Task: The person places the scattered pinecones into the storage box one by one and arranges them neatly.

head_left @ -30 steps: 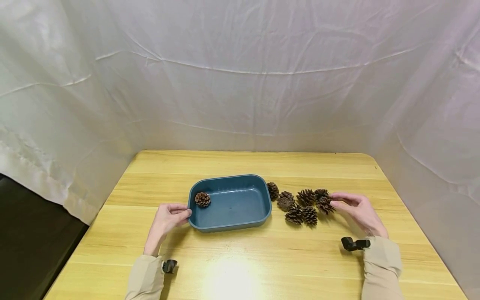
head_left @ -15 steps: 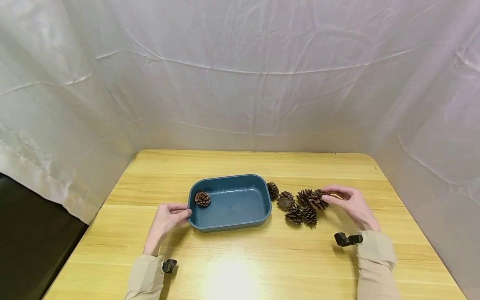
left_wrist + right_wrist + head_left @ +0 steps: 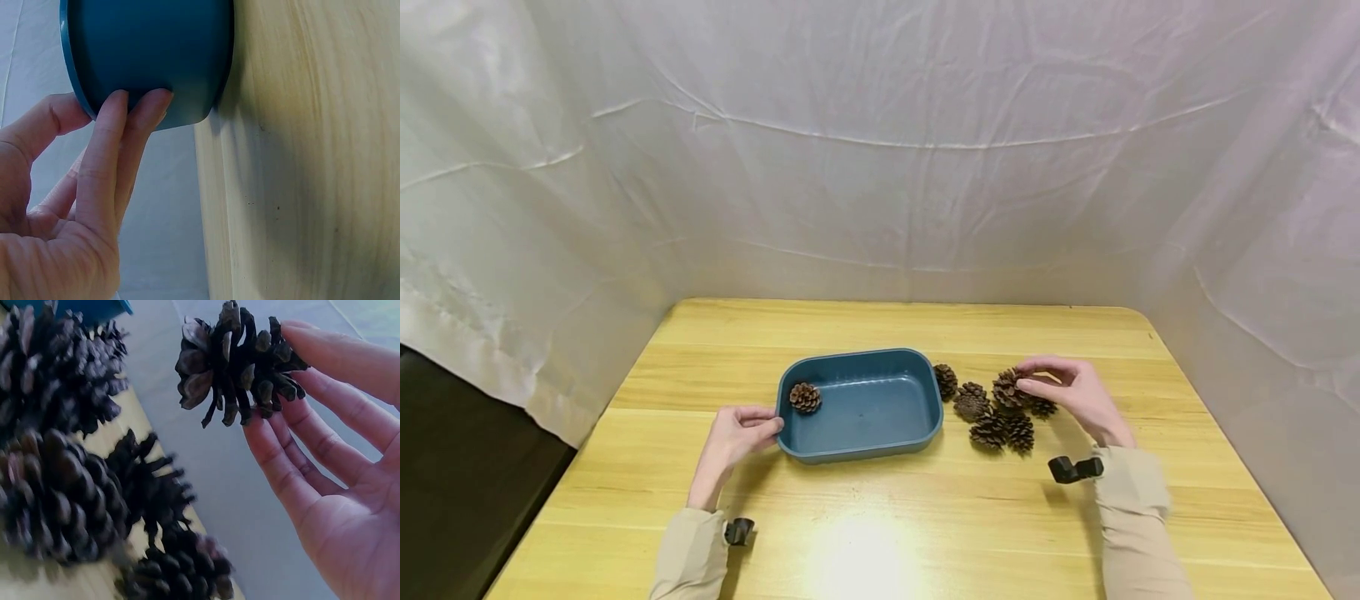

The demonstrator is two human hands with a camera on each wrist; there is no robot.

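A beige sleeve (image 3: pixel 691 554) and a second beige sleeve (image 3: pixel 1138 525) come in from the near edge of the view, each with a small black wrist mount beside the cuff, one on the left (image 3: pixel 739 532) and one on the right (image 3: pixel 1075 469). Beneath them spreads the light wooden table (image 3: pixel 985 517), with a bright glare patch toward its near side.

The left hand (image 3: pixel 736 442) holds the left end of a dark blue rectangular plastic tray (image 3: pixel 865 417), its digits pinching at the rim and outer wall. Inside the tray, against its left end, lies one brown pine cone (image 3: pixel 805 397).

To the right, two pine cones, one left (image 3: pixel 988 430) and one right (image 3: pixel 1020 432), sit side by side at the cluster's near side. Just beyond, the right hand (image 3: pixel 1078 398) holds a pine cone (image 3: pixel 1008 390) between thumb and fingers; the right wrist view shows it apart from the others. Another cone (image 3: pixel 1042 407) lies partly hidden behind the thumb. A flatter cone (image 3: pixel 972 402) lies between the cluster and a cone beside the tray's right end (image 3: pixel 946 382).

Behind the table's far edge hangs creased whitish cloth (image 3: pixel 880 200).
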